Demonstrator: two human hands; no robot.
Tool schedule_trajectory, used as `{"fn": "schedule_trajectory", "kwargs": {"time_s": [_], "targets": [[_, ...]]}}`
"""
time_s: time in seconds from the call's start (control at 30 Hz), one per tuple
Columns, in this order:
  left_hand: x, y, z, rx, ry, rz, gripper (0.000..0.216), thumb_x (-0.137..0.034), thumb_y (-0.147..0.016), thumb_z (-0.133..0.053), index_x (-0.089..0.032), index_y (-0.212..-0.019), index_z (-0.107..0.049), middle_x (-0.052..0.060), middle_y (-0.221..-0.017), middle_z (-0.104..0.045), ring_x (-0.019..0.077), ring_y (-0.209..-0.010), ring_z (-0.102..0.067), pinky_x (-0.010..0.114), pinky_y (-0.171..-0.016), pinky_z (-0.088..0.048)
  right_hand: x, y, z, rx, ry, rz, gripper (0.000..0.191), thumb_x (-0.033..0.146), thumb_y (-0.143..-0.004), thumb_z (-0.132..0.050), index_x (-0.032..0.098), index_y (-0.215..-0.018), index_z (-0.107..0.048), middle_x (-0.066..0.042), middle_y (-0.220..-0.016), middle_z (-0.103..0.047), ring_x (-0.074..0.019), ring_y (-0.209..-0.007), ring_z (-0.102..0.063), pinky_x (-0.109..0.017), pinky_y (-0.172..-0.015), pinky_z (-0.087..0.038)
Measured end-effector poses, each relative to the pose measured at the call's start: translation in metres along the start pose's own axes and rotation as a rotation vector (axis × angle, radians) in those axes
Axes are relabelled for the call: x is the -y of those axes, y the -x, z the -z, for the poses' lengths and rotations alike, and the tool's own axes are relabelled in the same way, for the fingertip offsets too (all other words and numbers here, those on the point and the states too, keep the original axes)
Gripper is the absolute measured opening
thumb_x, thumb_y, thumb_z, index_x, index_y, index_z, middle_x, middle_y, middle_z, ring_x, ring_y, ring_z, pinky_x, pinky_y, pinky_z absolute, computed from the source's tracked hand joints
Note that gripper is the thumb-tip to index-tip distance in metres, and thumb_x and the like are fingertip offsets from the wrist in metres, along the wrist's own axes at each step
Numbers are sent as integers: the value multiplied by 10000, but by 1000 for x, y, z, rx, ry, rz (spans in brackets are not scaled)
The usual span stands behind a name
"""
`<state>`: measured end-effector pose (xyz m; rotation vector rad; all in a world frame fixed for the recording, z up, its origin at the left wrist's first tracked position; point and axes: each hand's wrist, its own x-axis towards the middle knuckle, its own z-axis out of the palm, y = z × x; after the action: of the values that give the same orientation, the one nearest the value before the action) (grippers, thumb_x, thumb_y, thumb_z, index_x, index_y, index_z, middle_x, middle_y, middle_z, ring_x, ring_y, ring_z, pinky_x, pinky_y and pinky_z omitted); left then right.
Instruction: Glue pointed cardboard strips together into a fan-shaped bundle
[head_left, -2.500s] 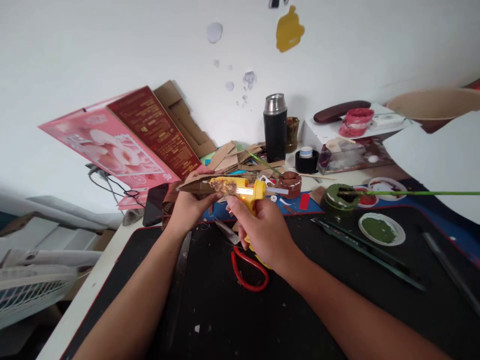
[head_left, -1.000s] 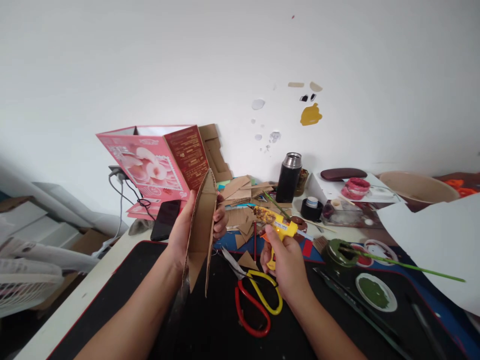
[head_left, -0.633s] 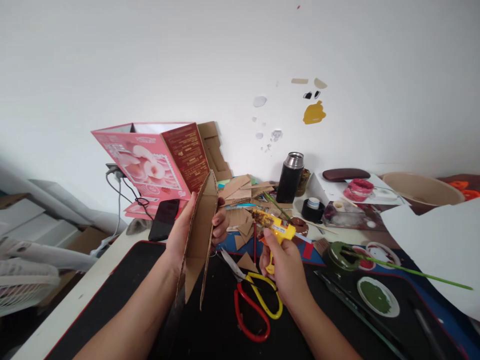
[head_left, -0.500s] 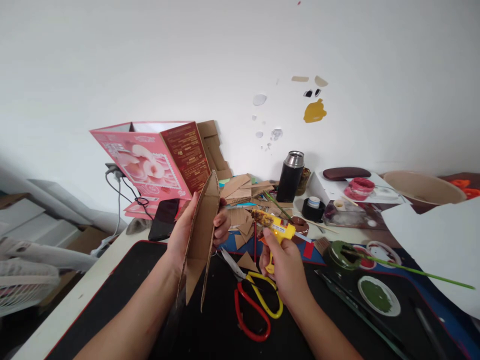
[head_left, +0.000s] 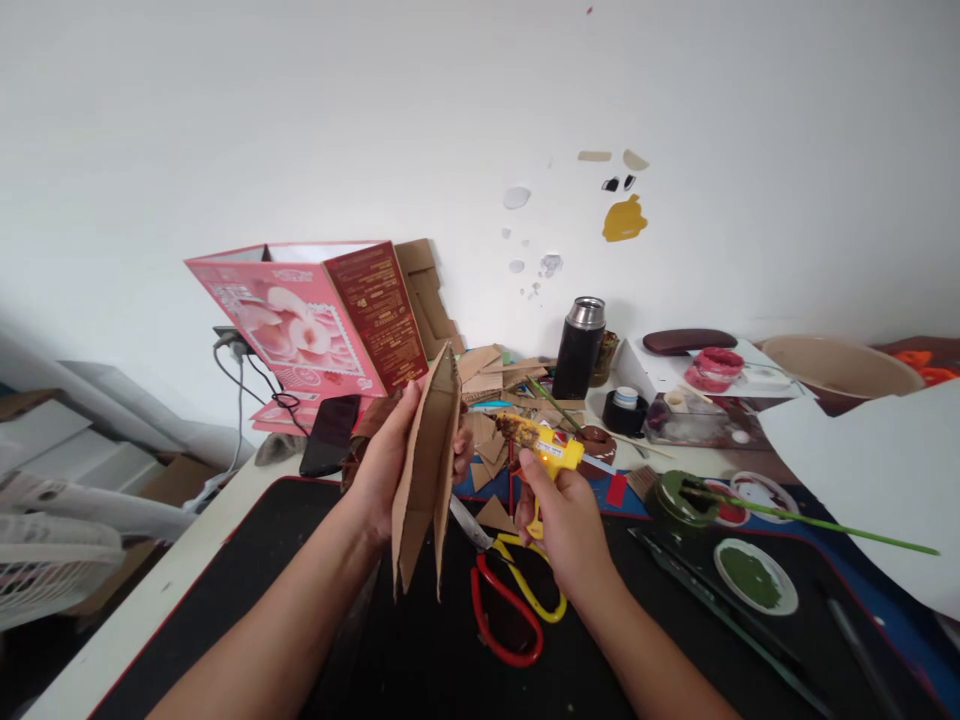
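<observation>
My left hand (head_left: pixel 386 465) is closed around a folded cardboard piece (head_left: pixel 429 450), its fingertips showing past the right side. The cardboard stands on end, with long walls and a channel between them facing me. My right hand (head_left: pixel 564 510) grips a yellow hot glue gun (head_left: pixel 553 452) by its handle. A stained, brownish nozzle end points left toward the cardboard, a short gap away from it. A clear glue stick (head_left: pixel 598 464) pokes out of the gun's back. Scissors (head_left: pixel 510 610) with one red and one yellow handle lie on the black mat (head_left: pixel 450 665) between my forearms.
Cardboard scraps (head_left: pixel 487 375) are heaped at the back, beside a black thermos (head_left: pixel 579 350). A pink box (head_left: pixel 304 330) and a phone (head_left: pixel 328 435) stand and lie at left. Right are a green paint jar (head_left: pixel 684 500), a paint dish (head_left: pixel 756 578) and white paper (head_left: pixel 870 490).
My left hand has shifted right with the cardboard and turned it, so a brown part behind it now shows. The glue gun has moved slightly left, still in my right hand.
</observation>
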<state>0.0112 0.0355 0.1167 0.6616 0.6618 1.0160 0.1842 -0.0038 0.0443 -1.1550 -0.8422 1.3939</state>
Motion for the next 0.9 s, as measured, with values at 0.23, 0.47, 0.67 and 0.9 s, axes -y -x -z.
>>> {"fn": "schedule_trajectory", "kwargs": {"time_s": [0.23,0.47,0.67,0.9], "targets": [[6,-4,7,-128,-34,-46,547,-654,-1023,-536,-154,-1006,-758,66,-662,-670,185,-537,-635,272,-503,-548,1,2,0,4,45,40,685,830,-757,-745,225,-532,-518,7,-405,-501,-126,-328,-480,-239,-355,-329],[12,-10,15,-265,-103,-44,516,-624,-1000,-591,-149,-1068,-781,104,-682,-733,243,-553,-707,311,-478,-576,3,1,0,-6,18,28,688,835,-724,-766,229,-527,-505,13,-403,-492,-122,-333,-474,-236,-359,-335],[13,-13,24,-201,-90,7,535,-633,-979,-621,-134,-1043,-800,124,-686,-743,266,-555,-725,348,-514,-620,6,2,0,-12,-13,31,668,841,-708,-769,233,-604,-513,30,-408,-497,-121,-330,-471,-231,-354,-330],[13,-14,24,-222,-94,58,559,-639,-999,-576,-132,-1066,-801,144,-730,-763,276,-574,-737,349,-510,-614,9,3,-1,-26,-49,14,666,847,-673,-792,211,-720,-600,43,-426,-510,-121,-334,-473,-223,-346,-309]]}}
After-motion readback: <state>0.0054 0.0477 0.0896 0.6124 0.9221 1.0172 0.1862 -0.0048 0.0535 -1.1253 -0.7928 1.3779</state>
